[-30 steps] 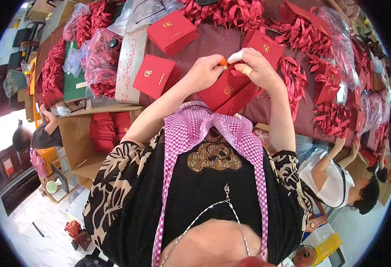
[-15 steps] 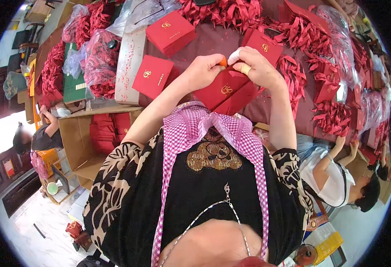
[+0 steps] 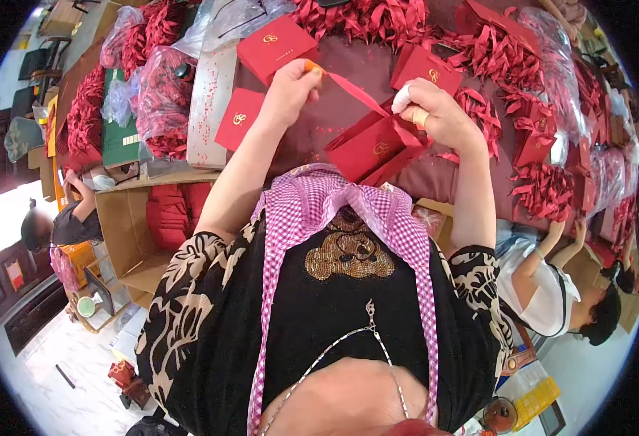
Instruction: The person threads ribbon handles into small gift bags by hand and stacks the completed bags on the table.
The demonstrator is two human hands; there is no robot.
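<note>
A red paper gift bag [image 3: 366, 149] with a gold logo lies tilted on the table in front of me. From its top edge a red ribbon [image 3: 356, 91] runs taut up to the left. My left hand [image 3: 290, 94], an orange cover on one fingertip, pinches the ribbon's far end. At the bag's top, my right hand [image 3: 435, 112] is closed on the ribbon, with white and yellow wraps on its fingers. Flat red bags [image 3: 241, 120] lie beside my left forearm, and a stack of red bags [image 3: 277, 45] sits just beyond that hand.
Heaps of red ribbon [image 3: 363, 22] cover the far side of the table. Plastic bags of ribbon [image 3: 165, 94] lie to the left. A cardboard box [image 3: 127, 232] holding red bags stands at my left. A co-worker in white [image 3: 541, 291] sits at the right.
My left hand has moved away to the left, drawing the ribbon out straight. My right hand has shifted slightly right and down, and the bag has turned and opened a little.
</note>
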